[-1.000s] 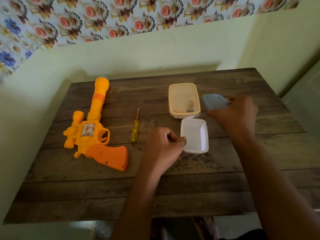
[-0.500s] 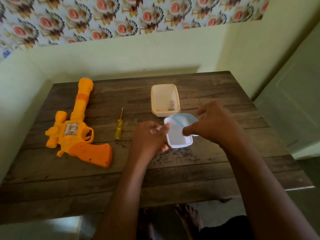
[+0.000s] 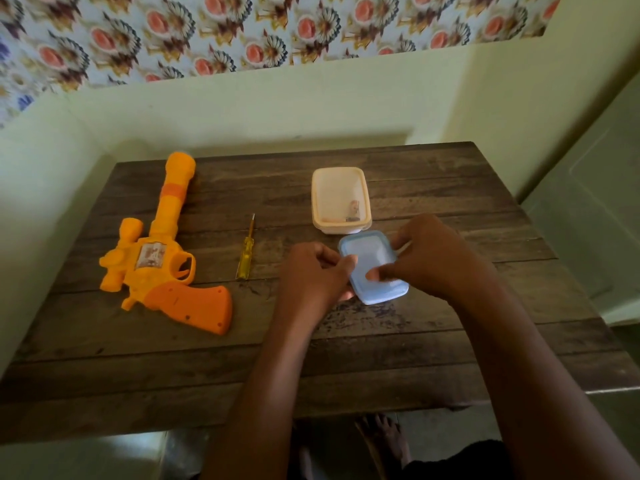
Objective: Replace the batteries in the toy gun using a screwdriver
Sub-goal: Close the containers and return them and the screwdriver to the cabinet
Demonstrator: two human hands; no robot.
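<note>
Centrally, we hold a small blue-lidded box [image 3: 367, 252] on the wooden surface [image 3: 381, 358]: our left hand [image 3: 311, 275] curls round its left edge, and our right hand [image 3: 433, 258] pinches it, thumb on top, fingers over the far edge. To seat the lid well, we judge even pressure around the rim best, with the base steadied. Well to the left, the toy gun [image 3: 162, 268] and screwdriver [image 3: 245, 258] lie untouched.

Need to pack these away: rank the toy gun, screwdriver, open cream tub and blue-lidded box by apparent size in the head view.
1. toy gun
2-3. open cream tub and blue-lidded box: look alike; the box is nearer and partly covered, so unranked
4. screwdriver
</note>
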